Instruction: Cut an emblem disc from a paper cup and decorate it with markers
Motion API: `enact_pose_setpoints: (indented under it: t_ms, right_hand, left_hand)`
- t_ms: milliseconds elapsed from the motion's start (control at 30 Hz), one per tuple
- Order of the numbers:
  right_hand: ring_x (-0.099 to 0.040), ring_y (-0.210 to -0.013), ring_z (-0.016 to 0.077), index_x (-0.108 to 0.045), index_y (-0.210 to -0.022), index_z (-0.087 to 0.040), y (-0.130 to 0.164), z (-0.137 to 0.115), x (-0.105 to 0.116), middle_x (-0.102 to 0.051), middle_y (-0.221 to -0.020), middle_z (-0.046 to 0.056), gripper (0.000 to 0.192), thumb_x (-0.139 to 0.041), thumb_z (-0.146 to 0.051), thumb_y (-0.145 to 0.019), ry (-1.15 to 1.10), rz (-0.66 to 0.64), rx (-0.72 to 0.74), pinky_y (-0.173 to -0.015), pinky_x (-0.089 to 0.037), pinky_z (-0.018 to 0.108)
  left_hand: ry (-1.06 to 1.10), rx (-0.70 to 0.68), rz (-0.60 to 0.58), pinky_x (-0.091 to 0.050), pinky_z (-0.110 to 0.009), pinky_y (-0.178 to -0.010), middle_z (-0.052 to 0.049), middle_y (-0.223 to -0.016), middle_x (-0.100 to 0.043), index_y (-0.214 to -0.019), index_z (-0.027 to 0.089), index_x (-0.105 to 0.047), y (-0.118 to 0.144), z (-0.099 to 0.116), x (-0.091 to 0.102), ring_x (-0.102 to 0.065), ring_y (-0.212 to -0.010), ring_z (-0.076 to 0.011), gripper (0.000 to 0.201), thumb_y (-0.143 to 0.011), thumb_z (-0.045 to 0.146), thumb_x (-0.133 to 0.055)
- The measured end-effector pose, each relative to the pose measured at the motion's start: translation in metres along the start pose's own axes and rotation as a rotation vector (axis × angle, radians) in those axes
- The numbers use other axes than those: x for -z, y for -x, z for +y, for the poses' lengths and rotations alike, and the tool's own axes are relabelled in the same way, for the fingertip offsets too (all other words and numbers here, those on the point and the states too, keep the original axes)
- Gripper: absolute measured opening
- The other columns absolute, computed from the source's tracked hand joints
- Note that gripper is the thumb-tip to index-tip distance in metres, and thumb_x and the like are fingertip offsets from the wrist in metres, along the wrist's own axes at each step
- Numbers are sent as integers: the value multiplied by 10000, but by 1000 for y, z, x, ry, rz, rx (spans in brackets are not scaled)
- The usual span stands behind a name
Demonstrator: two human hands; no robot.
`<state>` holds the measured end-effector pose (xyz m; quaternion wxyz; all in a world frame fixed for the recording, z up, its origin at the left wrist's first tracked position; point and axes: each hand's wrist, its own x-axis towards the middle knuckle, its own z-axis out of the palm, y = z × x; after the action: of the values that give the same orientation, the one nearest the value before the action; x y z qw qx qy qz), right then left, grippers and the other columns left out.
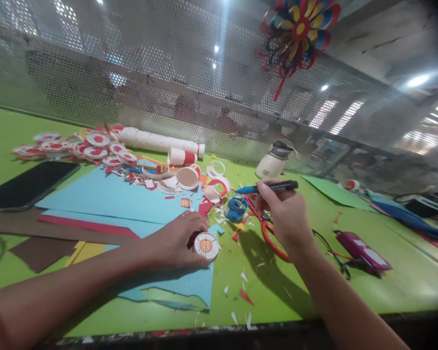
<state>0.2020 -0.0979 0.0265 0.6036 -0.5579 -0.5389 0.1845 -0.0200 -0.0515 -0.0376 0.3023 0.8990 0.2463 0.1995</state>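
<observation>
My left hand (190, 240) is closed around the edge of a round white paper piece (206, 246) with an orange emblem and dark marks near its rim; it rests at the edge of light blue paper sheets (131, 197). My right hand (284, 214) grips a blue-and-black marker (277, 186), held nearly level above the table, its blue end pointing left. Just below that end stands an open blue jar (235, 209). Scissors with orange-red handles (272, 240) lie beneath my right hand, which partly hides them.
Cut paper cups (182, 156) and scraps lie behind my hands. Red-and-white paper pieces (95, 146) are heaped at the back left, near a black phone (32, 182) and a long white roll (156, 142). A white jug (272, 163) stands behind; a purple device (363, 252) with wires lies right.
</observation>
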Motion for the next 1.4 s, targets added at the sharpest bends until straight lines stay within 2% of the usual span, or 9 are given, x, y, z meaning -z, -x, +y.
enact_pose_setpoints:
  t_ms: [167,233,333,500,667,767,900,1267,1400]
  right_hand:
    - [-465,-394,105,-627,-743,-130,-29,-8,8,-522,-486,-29,311,-569,-426,-819,170,-76,-74,-382,-361,242]
    - [-420,-380,93,-634,-671,-128,-41,-6,11,-488,-453,-36,298,-608,-403,-782,263,-78,-84,-383,-325,243]
    - [-433,-408,105,-627,-598,-132,-51,3,11,-494,-450,-20,286,-629,-378,-744,364,-77,-106,-408,-325,255]
    - [-428,-413,103,-572,-523,-160,-48,21,3,-498,-442,-13,331,-628,-407,-736,407,-160,-152,-426,-327,256]
    - [-418,-424,101,-569,-533,-160,-43,39,1,-484,-448,-21,393,-631,-494,-730,368,-288,-212,-442,-330,252]
    - [-361,-448,88,-531,-501,-165,-42,44,3,-429,-445,-43,423,-651,-513,-710,363,-327,-221,-458,-292,250]
    - [-282,-488,82,-530,-487,-157,-41,44,4,-362,-461,-58,423,-678,-493,-697,387,-336,-206,-475,-220,254]
    - [-289,-463,75,-533,-476,-159,-41,49,8,-376,-450,-59,442,-718,-514,-663,327,-289,-215,-457,-203,254]
    - [-276,-435,68,-599,-545,-139,-42,45,11,-368,-432,-68,405,-709,-502,-685,290,-231,-238,-441,-187,252]
  left_hand:
    - [-38,40,-28,-449,-397,-884,-92,-1085,-558,-1078,164,-578,1,2,3,-518,-1020,-261,499,-680,422,-734]
    - [-42,55,-45,-440,-415,-913,-102,-1127,-547,-1114,170,-571,2,3,4,-511,-1054,-275,547,-673,444,-739]
    - [-24,58,-63,-424,-426,-960,-116,-1193,-533,-1178,183,-550,3,3,7,-501,-1106,-283,578,-700,461,-718]
    - [-13,7,-69,-416,-429,-990,-122,-1197,-536,-1180,182,-569,4,2,9,-503,-1123,-281,533,-734,448,-690]
    - [17,-2,-86,-426,-433,-993,-108,-1198,-547,-1142,210,-612,2,2,9,-507,-1128,-276,455,-745,416,-694]
    - [23,-3,-77,-434,-417,-993,-104,-1200,-544,-1143,215,-617,1,1,8,-508,-1133,-269,457,-748,428,-699]
    - [24,-7,-72,-442,-397,-982,-103,-1183,-549,-1131,200,-624,1,0,7,-515,-1117,-258,456,-748,434,-706]
    - [17,-13,-57,-443,-407,-972,-105,-1168,-564,-1123,193,-631,1,1,7,-519,-1103,-261,469,-726,420,-735]
    - [-3,-33,-62,-437,-398,-965,-109,-1154,-569,-1125,179,-634,0,1,7,-510,-1093,-254,476,-733,429,-733]
